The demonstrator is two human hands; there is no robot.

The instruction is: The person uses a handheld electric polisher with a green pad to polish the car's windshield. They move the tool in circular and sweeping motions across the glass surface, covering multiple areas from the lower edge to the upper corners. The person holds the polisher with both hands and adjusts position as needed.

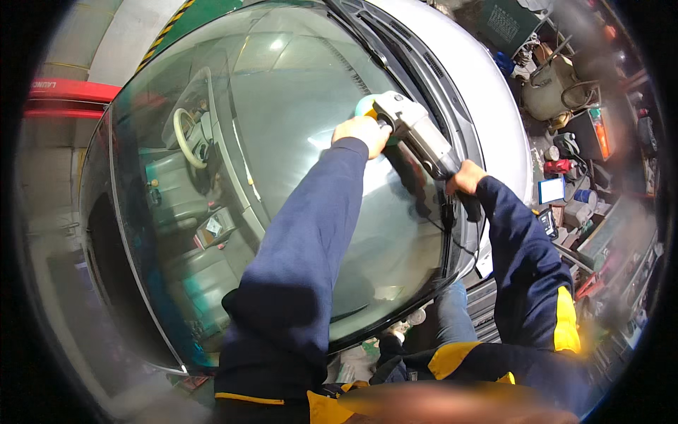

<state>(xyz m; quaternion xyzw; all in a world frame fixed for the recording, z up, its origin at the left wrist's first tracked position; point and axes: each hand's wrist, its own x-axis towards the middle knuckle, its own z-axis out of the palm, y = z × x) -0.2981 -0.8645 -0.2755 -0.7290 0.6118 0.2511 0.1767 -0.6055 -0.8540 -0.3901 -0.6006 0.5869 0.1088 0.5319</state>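
Observation:
A grey-and-black power polisher (418,133) rests with its head against the car's windshield (296,127), near the glass edge by the wipers. Its round pad (366,106), green and yellow where it shows, is partly covered by the tool and my hand. My left hand (361,133) is closed round a grip beside the polisher's head. At the other end my right hand (466,177) wraps the dark rear handle. The fingers' undersides are hidden in both grips.
Wiper arms (385,60) run along the windshield's edge, with the white hood (494,106) beyond. Through the glass show a steering wheel (185,138) and seats. Cluttered tools and containers stand at right, including a beige tank (554,86). A red lift beam (67,97) reaches in at left.

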